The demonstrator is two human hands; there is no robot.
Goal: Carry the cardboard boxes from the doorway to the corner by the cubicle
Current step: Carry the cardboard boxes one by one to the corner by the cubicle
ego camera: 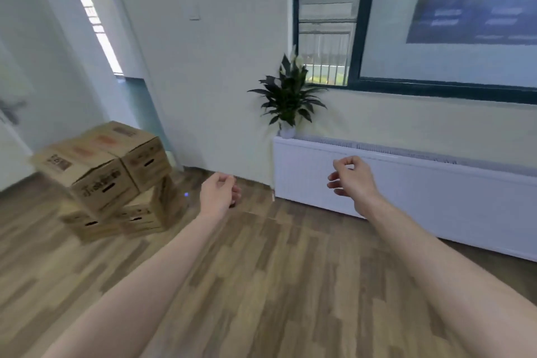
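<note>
Several brown cardboard boxes (107, 174) stand stacked two layers high on the wood floor at the left, near the white wall. My left hand (219, 192) hangs in the air to the right of the stack, fingers loosely curled, holding nothing. My right hand (350, 179) floats further right in front of the radiator, fingers also loosely curled and empty. Both forearms reach forward from the bottom of the view. Neither hand touches a box.
A long white radiator (406, 192) runs along the right wall under a dark-framed window (360, 38). A potted plant (289, 102) stands on the radiator's left end. Wood floor (261, 285) spreads between me and the boxes. A door with a handle (11, 112) is at far left.
</note>
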